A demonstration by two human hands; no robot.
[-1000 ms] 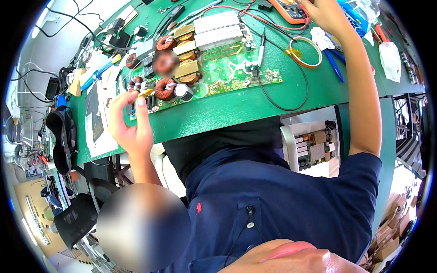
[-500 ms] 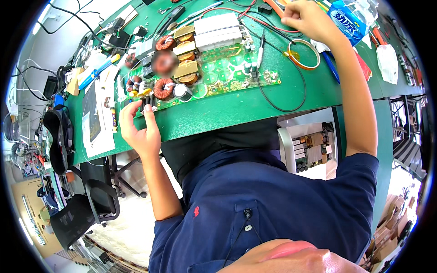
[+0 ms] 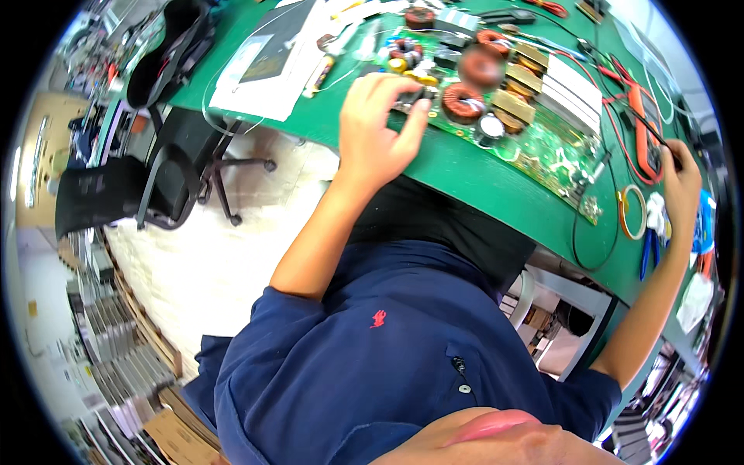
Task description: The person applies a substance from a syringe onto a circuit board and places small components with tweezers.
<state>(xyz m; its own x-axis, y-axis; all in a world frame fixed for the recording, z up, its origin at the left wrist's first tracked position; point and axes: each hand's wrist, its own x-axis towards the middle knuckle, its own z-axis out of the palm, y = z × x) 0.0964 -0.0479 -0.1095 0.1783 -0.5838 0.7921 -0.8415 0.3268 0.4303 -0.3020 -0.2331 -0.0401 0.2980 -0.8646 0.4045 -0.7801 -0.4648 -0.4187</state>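
A green circuit board [image 3: 535, 147] with copper-wound coils [image 3: 463, 103], gold-wrapped transformers and a white finned heat sink [image 3: 570, 94] lies on the green bench. At its near left corner my left hand [image 3: 370, 132] has thumb and fingers closed about a small black component [image 3: 411, 99]; the fingers partly hide it. Far to the right, my right hand [image 3: 682, 186] is closed around a thin black test lead [image 3: 649, 128], beside an orange-edged handheld meter [image 3: 640, 116]. Most of what lies inside that grip is hidden. A probe with a black cable [image 3: 595, 172] rests at the board's right end.
A roll of tape [image 3: 633, 213], blue-handled pliers [image 3: 649, 252] and a blue packet [image 3: 704, 225] lie near my right forearm. White paper with a dark sheet [image 3: 267, 58] lies at the left. Red leads [image 3: 612, 97] loop behind the board. A black chair [image 3: 174, 174] stands left of the bench.
The view has swung, so the board appears farther right and tilted. My right hand has closed on the black lead by the meter. My left hand stays at the board's corner.
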